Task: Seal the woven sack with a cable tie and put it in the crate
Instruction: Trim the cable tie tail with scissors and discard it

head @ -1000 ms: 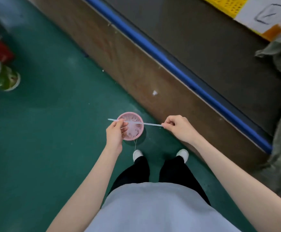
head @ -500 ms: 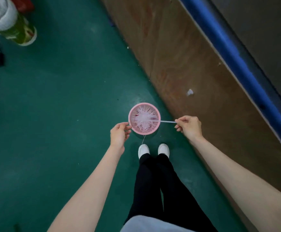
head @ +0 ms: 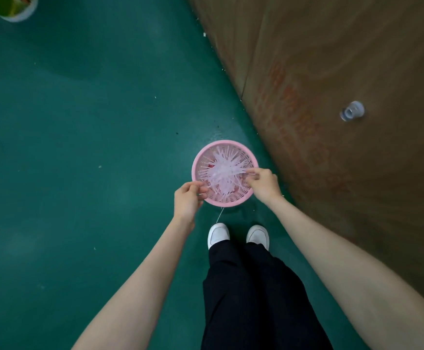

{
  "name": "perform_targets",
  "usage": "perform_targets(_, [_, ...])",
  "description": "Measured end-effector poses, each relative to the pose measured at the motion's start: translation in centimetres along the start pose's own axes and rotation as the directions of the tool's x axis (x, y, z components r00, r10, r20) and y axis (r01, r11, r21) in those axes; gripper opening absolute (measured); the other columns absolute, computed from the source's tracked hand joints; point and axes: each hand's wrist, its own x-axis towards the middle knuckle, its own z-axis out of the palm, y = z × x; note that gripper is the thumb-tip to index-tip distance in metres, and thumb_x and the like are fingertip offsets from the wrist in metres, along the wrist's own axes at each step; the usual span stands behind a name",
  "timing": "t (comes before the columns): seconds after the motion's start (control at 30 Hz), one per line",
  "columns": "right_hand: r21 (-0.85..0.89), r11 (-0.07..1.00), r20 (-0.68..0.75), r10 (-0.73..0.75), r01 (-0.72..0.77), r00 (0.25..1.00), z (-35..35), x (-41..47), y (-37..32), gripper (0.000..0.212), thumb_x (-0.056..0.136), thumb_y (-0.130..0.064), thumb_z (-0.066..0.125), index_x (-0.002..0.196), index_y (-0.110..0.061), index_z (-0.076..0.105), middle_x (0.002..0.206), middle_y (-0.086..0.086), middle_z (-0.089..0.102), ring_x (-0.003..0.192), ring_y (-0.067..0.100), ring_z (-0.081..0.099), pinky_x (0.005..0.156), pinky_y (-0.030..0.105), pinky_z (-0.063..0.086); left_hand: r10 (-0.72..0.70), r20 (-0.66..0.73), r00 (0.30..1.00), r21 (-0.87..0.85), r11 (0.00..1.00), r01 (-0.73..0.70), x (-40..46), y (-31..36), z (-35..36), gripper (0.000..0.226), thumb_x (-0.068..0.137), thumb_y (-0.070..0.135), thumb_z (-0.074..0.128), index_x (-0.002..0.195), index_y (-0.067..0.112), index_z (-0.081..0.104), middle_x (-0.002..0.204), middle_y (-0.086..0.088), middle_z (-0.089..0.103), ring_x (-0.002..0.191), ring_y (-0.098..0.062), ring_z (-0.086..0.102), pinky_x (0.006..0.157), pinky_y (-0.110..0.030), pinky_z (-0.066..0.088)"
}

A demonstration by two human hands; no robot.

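A round pink basket (head: 238, 198) full of translucent white cable ties (head: 222, 170) sits on the green floor just ahead of my shoes. My right hand (head: 262, 183) reaches over the basket's right side, its fingertips pinched on a cable tie that lies across the pile. My left hand (head: 188, 198) is at the basket's left rim with curled fingers touching it; whether it grips anything is unclear. One loose tie (head: 219, 215) sticks out on the floor under the basket's near edge. No woven sack or crate is in view.
A brown wooden panel (head: 344, 72) rises along the right, with a small white cap (head: 353, 111) on it. A green and white container (head: 14, 8) stands at the top left. My white shoes (head: 218, 233) are right behind the basket.
The view has dropped closer to the basket. Both hands moved down to it; the right hand brought the tie over the pile, and the left hand went to the rim.
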Motion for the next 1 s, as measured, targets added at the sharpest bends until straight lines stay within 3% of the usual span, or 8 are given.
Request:
perform_targets(0.1, [0.013, 1.000, -0.009, -0.018, 0.018, 1.000, -0.4, -1.1, 0.2, 0.028, 0.086, -0.007, 0.057, 0.108, -0.016, 0.069, 0.102, 0.011, 0.070, 0.089, 0.021, 0.067, 0.070, 0.018, 0.046, 0.017, 0.012, 1.000, 0.024, 1.000, -0.018, -0.9, 0.1, 0.3, 0.025, 0.095, 0.007, 0.040, 0.086, 0.016, 0.062, 0.075, 0.001, 0.063, 0.064, -0.011, 0.054, 0.063, -0.022, 0.041])
perform_targets(0.23, [0.057, 0.998, -0.073, -0.034, 0.038, 0.997, -4.0, -5.7, -2.1, 0.020, 0.085, -0.004, 0.058, 0.098, -0.015, 0.070, 0.092, 0.007, 0.070, 0.083, 0.017, 0.065, 0.068, 0.017, 0.044, 0.037, 0.032, 0.999, 0.064, 0.997, -0.039, -5.7, 2.3, 0.0, 0.024, 0.095, 0.006, 0.040, 0.092, 0.013, 0.062, 0.076, 0.002, 0.063, 0.063, -0.009, 0.054, 0.063, -0.021, 0.041])
perform_targets(0.33, [0.164, 0.985, -0.126, -0.041, 0.061, 0.991, -7.4, -11.0, -5.0, 0.017, 0.083, -0.002, 0.061, 0.082, -0.018, 0.067, 0.080, 0.005, 0.070, 0.082, 0.020, 0.068, 0.079, 0.025, 0.050, 0.070, 0.052, 0.996, 0.092, 0.993, -0.075, -10.9, 5.4, -0.7, 0.024, 0.095, 0.005, 0.039, 0.097, 0.010, 0.062, 0.079, 0.001, 0.064, 0.063, -0.007, 0.055, 0.061, -0.016, 0.044])
perform_targets(0.43, [0.268, 0.958, -0.158, -0.058, 0.100, 0.986, -11.3, -17.9, -8.3, 0.028, 0.082, 0.003, 0.061, 0.071, -0.023, 0.064, 0.072, 0.000, 0.068, 0.073, 0.017, 0.067, 0.079, 0.030, 0.053, 0.155, 0.096, 0.983, 0.136, 0.977, -0.167, -16.9, 9.0, -1.8, 0.025, 0.095, 0.003, 0.039, 0.095, 0.010, 0.063, 0.082, -0.002, 0.065, 0.056, 0.000, 0.058, 0.053, -0.007, 0.044])
perform_targets(0.57, [0.390, 0.910, -0.185, -0.074, 0.143, 0.980, -14.7, -25.4, -11.0, 0.024, 0.081, 0.005, 0.062, 0.073, -0.018, 0.065, 0.074, 0.004, 0.069, 0.068, 0.015, 0.066, 0.073, 0.027, 0.054, 0.288, 0.156, 0.945, 0.228, 0.920, -0.319, -22.8, 12.1, -3.1, 0.023, 0.095, 0.006, 0.042, 0.092, 0.013, 0.064, 0.083, -0.005, 0.068, 0.051, 0.006, 0.057, 0.054, -0.005, 0.042])
perform_targets(0.83, [0.516, 0.833, -0.336, -0.017, 0.199, 0.942, -18.5, -36.4, -11.7, 0.022, 0.081, 0.005, 0.060, 0.077, -0.015, 0.067, 0.082, 0.007, 0.071, 0.073, 0.012, 0.066, 0.078, 0.026, 0.053, 0.347, 0.328, 0.879, 0.294, 0.846, -0.444, -32.3, 14.6, -3.3, 0.022, 0.095, 0.011, 0.046, 0.090, 0.016, 0.067, 0.081, 0.001, 0.070, 0.065, -0.005, 0.060, 0.074, -0.021, 0.049])
perform_targets(1.0, [0.474, 0.829, -0.530, -0.002, 0.298, 0.848, -21.7, -40.3, -11.4, 0.019, 0.082, 0.005, 0.062, 0.079, -0.013, 0.067, 0.080, 0.001, 0.070, 0.079, 0.013, 0.065, 0.077, 0.019, 0.051, 0.403, 0.494, 0.771, 0.289, 0.760, -0.582, -36.4, 17.1, -0.7, 0.019, 0.097, 0.007, 0.046, 0.093, 0.009, 0.064, 0.078, 0.001, 0.065, 0.068, -0.009, 0.057, 0.062, -0.006, 0.044])
